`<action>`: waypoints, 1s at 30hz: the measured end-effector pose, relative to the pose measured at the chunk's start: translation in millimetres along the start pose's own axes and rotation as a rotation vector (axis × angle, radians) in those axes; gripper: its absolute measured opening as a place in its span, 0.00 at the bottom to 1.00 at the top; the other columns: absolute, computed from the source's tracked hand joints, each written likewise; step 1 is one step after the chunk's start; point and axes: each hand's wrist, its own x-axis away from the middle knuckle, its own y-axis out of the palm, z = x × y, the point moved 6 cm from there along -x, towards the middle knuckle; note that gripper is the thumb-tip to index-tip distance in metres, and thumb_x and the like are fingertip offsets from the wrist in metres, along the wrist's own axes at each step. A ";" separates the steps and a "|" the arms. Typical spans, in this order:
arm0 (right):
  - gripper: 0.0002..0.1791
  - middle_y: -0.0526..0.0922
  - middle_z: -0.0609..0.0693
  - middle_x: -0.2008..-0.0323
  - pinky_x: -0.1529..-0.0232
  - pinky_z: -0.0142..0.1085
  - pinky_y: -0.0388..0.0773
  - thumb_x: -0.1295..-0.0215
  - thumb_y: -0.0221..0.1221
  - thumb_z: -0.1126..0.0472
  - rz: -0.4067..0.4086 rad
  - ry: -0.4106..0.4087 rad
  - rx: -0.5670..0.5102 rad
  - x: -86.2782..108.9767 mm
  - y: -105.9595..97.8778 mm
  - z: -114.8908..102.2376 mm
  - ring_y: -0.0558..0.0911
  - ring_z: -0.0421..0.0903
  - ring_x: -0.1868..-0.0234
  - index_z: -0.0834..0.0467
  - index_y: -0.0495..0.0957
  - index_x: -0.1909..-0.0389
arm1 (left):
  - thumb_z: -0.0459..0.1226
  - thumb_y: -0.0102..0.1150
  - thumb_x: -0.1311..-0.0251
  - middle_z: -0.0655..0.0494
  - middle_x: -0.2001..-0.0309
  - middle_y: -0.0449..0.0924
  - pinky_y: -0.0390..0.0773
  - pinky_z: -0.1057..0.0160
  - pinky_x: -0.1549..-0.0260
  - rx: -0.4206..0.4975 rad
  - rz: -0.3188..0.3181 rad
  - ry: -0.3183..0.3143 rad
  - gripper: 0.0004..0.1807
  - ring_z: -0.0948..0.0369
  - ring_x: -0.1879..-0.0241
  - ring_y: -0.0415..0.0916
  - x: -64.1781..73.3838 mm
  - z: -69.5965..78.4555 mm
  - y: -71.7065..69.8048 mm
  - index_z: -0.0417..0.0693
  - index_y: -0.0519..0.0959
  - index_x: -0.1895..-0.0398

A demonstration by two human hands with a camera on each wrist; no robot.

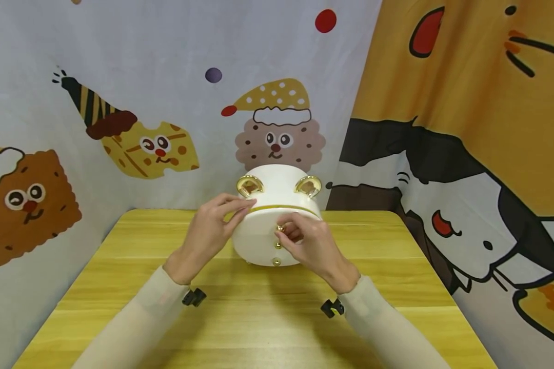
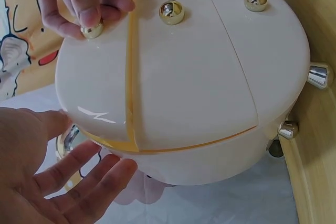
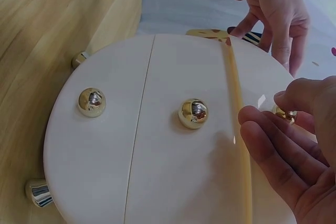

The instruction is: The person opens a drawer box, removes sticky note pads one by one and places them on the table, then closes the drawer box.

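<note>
A white, rounded box (image 1: 256, 238) with two gold ears (image 1: 308, 186) stands on the table. Its front has three stacked sections, each with a round gold knob. My right hand (image 1: 317, 249) pinches the top knob (image 2: 92, 30) between thumb and fingers. A gold strip (image 3: 234, 82) shows along the seam under the top section, whose front stands slightly proud in the left wrist view. At the box's upper left edge is my left hand (image 1: 208, 225), its extended fingers touching the side. The middle knob (image 3: 193, 113) and bottom knob (image 3: 92, 102) are untouched.
Small gold feet (image 2: 319, 75) hold the box up from the wooden table (image 1: 258, 318). Behind it hangs a pale cloth (image 1: 175, 92) printed with cartoon biscuits, and a yellow cartoon curtain (image 1: 471, 92) covers the right side. Each wrist carries a small black mount (image 1: 194, 297).
</note>
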 end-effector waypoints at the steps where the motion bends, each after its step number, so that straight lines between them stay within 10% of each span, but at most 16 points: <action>1: 0.14 0.96 0.54 0.64 0.64 0.25 0.90 0.28 0.78 0.72 -0.002 0.002 0.000 0.0 0.1 -0.4 0.95 0.42 0.68 0.62 0.87 0.47 | 0.35 0.77 0.22 0.49 0.48 0.95 0.92 0.55 0.66 0.001 0.001 -0.001 0.15 0.52 0.54 0.94 0.1 -0.1 -0.5 0.56 0.96 0.37; 30: 0.15 0.96 0.53 0.64 0.64 0.23 0.89 0.30 0.79 0.72 -0.015 0.002 0.010 6.5 -2.2 -12.1 0.94 0.40 0.69 0.63 0.86 0.49 | 0.32 0.78 0.25 0.48 0.47 0.97 0.96 0.49 0.58 0.053 0.027 0.012 0.12 0.50 0.50 0.96 -0.9 0.0 -1.0 0.50 0.97 0.42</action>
